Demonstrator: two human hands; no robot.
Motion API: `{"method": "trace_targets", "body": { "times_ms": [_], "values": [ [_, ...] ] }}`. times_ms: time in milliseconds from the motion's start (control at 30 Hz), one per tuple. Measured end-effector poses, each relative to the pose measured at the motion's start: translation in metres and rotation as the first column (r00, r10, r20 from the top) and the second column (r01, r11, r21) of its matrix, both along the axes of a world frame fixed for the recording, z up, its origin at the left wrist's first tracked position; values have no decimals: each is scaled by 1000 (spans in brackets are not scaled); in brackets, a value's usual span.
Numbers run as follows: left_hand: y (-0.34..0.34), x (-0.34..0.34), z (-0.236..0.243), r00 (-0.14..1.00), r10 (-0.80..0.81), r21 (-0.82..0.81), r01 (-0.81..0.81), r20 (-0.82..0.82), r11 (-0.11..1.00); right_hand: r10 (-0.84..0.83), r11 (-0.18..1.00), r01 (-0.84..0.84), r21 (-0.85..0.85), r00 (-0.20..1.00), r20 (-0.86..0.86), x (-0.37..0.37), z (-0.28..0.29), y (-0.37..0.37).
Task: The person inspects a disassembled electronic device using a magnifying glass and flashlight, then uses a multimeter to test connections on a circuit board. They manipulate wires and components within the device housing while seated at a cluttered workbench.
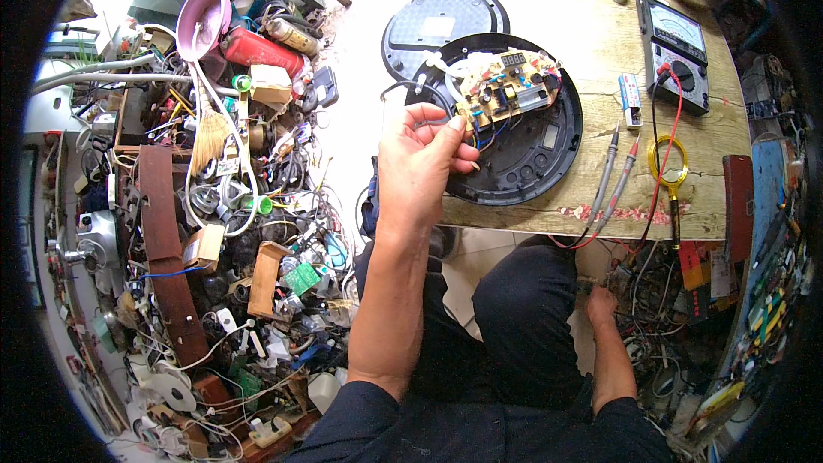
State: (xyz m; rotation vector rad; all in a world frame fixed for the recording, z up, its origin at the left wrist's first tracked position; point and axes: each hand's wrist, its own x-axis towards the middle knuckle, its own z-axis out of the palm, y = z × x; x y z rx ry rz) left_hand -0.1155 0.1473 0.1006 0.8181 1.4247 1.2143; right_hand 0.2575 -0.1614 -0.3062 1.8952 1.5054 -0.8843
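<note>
My left hand (pixel 429 147) is closed at the left edge of a tan circuit board (pixel 506 90), thumb and fingers pinching its corner. The board carries a small digit display, coils, capacitors and thin wires. It lies tilted over a round black plastic housing (pixel 549 141) at the table's near edge. Behind the housing rests a round dark cover (pixel 437 21) with a pale label. My right hand (pixel 602 302) hangs below the table edge beside my right knee, among wires. Its fingers look curled; what they hold is too small to make out.
On the wooden table (pixel 583 26) to the right lie an analog multimeter (pixel 681 60), its test probes (pixel 619 176), a small box (pixel 630 101) and a yellow-rimmed magnifying glass (pixel 669 161). Piled electrical scrap (pixel 291 291) fills the left side, with a pink basin (pixel 204 21) on top.
</note>
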Motion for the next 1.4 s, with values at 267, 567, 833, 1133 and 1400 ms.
{"method": "trace_targets", "body": {
  "times_ms": [267,567,833,1133,1400],
  "values": [
    [3,1,-1,1000,-1,7,1,-9,1000,70,977,-66,201,997,-15,8,-18,-19],
    [1,3,1,1000,-6,22,6,0,1000,-17,998,17,60,1000,-3,3,-6,-6],
    [0,5,1,997,-35,67,39,-69,997,-46,984,60,169,996,-82,4,-13,-22],
    [-5,5,-8,973,-73,134,104,-220,986,-177,967,176,184,984,-12,8,-4,-28],
    [-8,-1,-9,954,-109,101,142,-279,985,-217,953,219,211,976,-32,2,-2,-30]
  ]
}}
